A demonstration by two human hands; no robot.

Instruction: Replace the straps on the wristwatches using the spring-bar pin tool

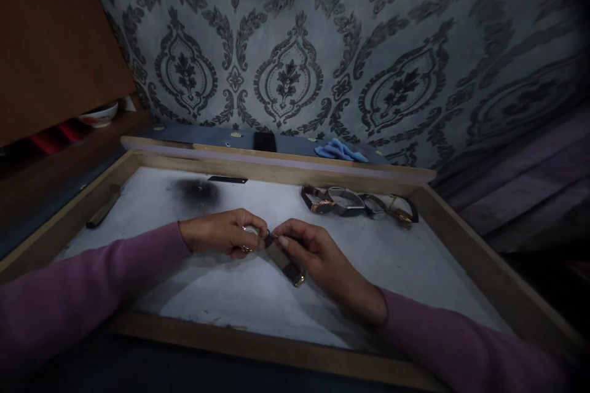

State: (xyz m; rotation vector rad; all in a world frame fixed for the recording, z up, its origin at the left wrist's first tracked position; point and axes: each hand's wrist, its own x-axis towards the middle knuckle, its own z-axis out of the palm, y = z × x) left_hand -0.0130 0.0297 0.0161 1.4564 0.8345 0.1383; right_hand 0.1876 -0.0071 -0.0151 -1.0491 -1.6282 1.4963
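Between the left hand [225, 232] and the right hand [325, 258], which work close together over a wooden tray [230, 334], are a round watch case [249, 237], pinched in the left fingers, and a dark strap [283, 259], gripped at its upper end by the right thumb and fingers; I cannot tell whether both are joined. Beyond the right hand, four watches [356, 209] lie in a row, and beyond the left hand lies a thin black piece [227, 179].

A dark strap [281, 258] slants beside a gold-coloured watch [250, 231].
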